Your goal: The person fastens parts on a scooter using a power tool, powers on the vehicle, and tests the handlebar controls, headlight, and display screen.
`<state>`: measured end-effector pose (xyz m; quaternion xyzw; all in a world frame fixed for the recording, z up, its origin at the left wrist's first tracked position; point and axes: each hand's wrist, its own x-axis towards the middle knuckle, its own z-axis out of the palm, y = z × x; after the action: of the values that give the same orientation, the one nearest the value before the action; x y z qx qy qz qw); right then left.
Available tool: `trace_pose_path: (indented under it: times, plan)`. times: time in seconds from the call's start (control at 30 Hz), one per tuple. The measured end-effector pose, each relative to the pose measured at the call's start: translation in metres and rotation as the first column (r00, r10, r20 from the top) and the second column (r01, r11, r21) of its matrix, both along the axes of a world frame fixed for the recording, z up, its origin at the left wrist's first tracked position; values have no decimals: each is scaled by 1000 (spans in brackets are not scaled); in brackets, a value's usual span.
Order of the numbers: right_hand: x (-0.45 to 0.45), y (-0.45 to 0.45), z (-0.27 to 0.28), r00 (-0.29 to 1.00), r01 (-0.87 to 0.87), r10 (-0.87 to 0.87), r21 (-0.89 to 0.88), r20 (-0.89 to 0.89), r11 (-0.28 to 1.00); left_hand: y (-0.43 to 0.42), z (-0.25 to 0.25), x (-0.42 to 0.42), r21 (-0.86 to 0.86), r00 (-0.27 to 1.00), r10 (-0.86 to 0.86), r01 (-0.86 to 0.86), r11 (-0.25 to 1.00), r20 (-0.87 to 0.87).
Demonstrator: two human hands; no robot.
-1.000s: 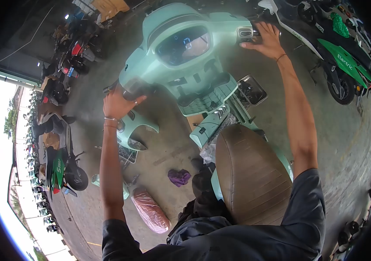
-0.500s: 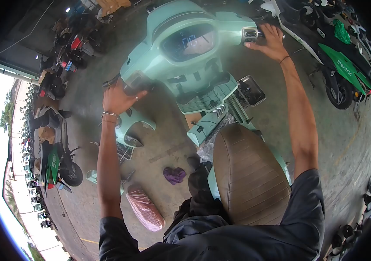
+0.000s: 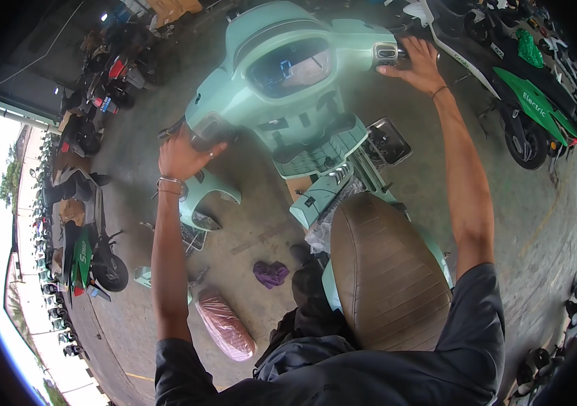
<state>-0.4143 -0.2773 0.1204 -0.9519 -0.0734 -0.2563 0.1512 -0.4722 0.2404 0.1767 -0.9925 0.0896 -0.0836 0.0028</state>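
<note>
A mint-green scooter fills the middle, its handlebar cover above a tan seat. My left hand is closed around the left handlebar grip, its thumb pointing inward below the switch housing. Over on the other side, my right hand lies over the right handlebar grip, fingers bent over it and thumb reaching to the switch block. The dash display is lit and shows a bluish figure. Below it is the ribbed footboard.
A pink plastic-wrapped seat and a purple cloth lie on the floor at left, near a mint-green body panel. A metal tray sits right of the footboard. Green electric motorbikes stand at right, more bikes at left.
The figures on the dash display have changed, with fewer lit segments now. Both hands stay on the grips; the view shifts very slightly.
</note>
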Motion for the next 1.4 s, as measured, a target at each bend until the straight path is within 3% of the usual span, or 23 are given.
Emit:
trace_pose_path:
  times: [0.3, 0.67, 0.77, 0.83, 1.3, 1.4]
  plan:
    - [1, 0, 0, 1000, -4, 4, -4, -24, 1000, -2, 4, -4, -32, 998, -49, 50, 998, 39]
    - [-1, -10, 2, 995, -30, 48, 205, -83, 978, -4, 1, -5, -23, 995, -50, 52, 998, 89]
    - [-5, -12, 10, 986, -90, 123, 259, -114, 962, 1, -4, -1, -18, 996, -39, 41, 999, 75]
    - [-8, -7, 20, 967, -35, 77, 173, -242, 984, -2, -1, -3, -36, 995, -54, 57, 998, 82]
    - [5, -8, -3, 999, -26, 28, 82, -26, 996, -2, 2, -4, -2, 999, -21, 22, 1000, 47]
    - [3, -4, -2, 1000, -25, 25, 60, -1, 998, 4, -5, 1, -77, 995, -37, 45, 996, 94]
